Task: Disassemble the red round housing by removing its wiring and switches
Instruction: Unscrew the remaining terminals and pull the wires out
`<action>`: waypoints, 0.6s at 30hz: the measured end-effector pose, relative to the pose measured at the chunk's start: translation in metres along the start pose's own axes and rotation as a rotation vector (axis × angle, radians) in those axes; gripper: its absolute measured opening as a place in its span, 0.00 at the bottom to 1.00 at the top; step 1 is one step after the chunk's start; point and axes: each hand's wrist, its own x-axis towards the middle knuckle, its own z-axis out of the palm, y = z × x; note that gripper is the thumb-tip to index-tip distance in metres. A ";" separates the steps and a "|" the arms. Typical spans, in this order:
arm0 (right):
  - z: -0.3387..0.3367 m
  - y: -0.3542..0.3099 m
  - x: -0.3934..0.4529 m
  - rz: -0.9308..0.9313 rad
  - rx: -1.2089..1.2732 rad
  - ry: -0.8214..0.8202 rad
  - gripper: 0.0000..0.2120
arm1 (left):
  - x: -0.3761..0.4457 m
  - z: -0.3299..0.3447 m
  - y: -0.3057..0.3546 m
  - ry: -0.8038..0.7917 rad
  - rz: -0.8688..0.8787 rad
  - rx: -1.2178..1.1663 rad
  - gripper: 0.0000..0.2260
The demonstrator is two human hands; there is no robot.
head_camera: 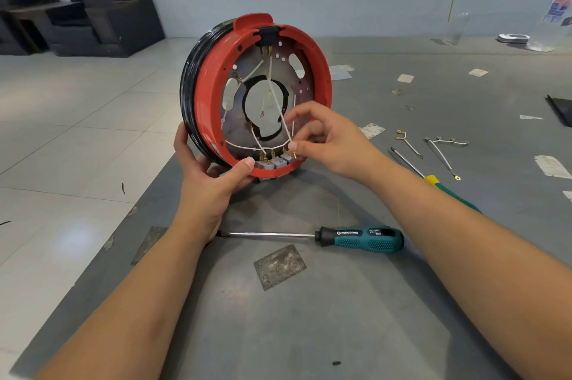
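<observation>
Near the counter's left edge, your left hand grips the upright red round plastic housing by its lower rim, while your right hand pinches a white braided wire inside it.

The red round housing stands on edge on the grey table, open side facing the camera. The left hand grips its lower left rim, thumb on the near edge. The right hand pinches a white wire just above the grey switches at the bottom. A teal screwdriver lies nearer; loose wires lie to the right.
</observation>
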 end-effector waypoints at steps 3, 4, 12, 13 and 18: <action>-0.010 0.000 -0.014 -0.019 0.011 -0.017 0.15 | 0.001 0.000 -0.001 -0.009 -0.002 -0.020 0.45; -0.013 0.000 -0.020 -0.022 0.002 -0.018 0.15 | 0.001 0.000 -0.001 -0.010 -0.003 -0.025 0.45; -0.041 -0.003 -0.057 0.079 -0.009 0.008 0.11 | -0.002 0.001 0.002 0.000 -0.015 -0.014 0.48; -0.045 -0.003 -0.060 0.111 0.002 0.011 0.11 | -0.002 0.001 0.002 0.000 -0.015 -0.009 0.48; -0.068 0.000 -0.065 0.304 -0.234 0.043 0.11 | -0.001 0.000 0.001 0.000 -0.017 0.002 0.47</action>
